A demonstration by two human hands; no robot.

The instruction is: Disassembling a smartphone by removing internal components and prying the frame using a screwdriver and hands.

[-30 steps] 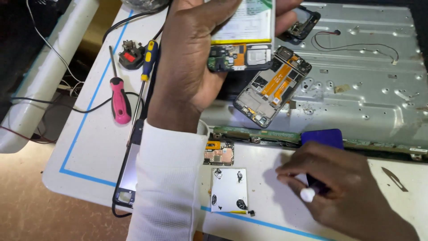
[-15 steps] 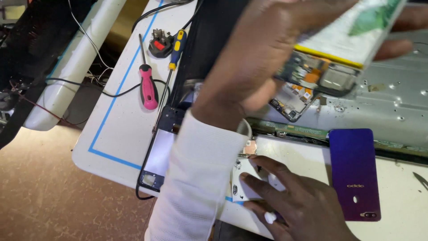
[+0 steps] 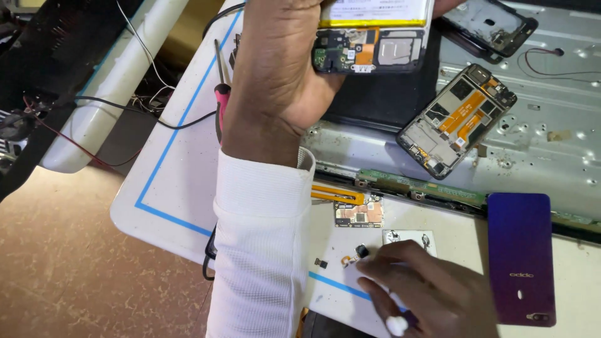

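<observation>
The left hand (image 3: 282,69), in a white ribbed sleeve (image 3: 260,250), is closed around an opened smartphone (image 3: 372,34) held up near the top of the view, fingers wrapped behind it and the thumb side toward the camera. The phone's back is off: a pale battery with a yellow lower edge sits above a dark circuit board with a grey metal shield and an orange flex strip. Its upper part runs out of the frame.

The right hand (image 3: 432,291) rests low on the white work board with a blue border line (image 3: 181,188), fingertips pinched down beside a tiny black component on a short orange flex (image 3: 357,255); whether they actually grip it I cannot tell. A white rounded tip (image 3: 396,325) shows under that hand.

No tray or box holds the parts; they lie loose. Just beyond the fingers sit a small copper-coloured circuit board (image 3: 358,213), a small white square plate (image 3: 407,238) and a tiny black chip (image 3: 320,263). A purple glossy phone back cover (image 3: 521,256) lies flat to the right, well apart from the hand. Behind, on a grey perforated metal panel (image 3: 551,144), lies a stripped phone frame with orange ribbons (image 3: 457,119), tilted, and a dark empty phone shell (image 3: 491,22).

A pink-handled screwdriver (image 3: 220,100) lies at the board's left, partly behind the left wrist. The board's rounded corner overhangs a brown speckled floor (image 3: 81,263); bare white surface lies left of the sleeve.
</observation>
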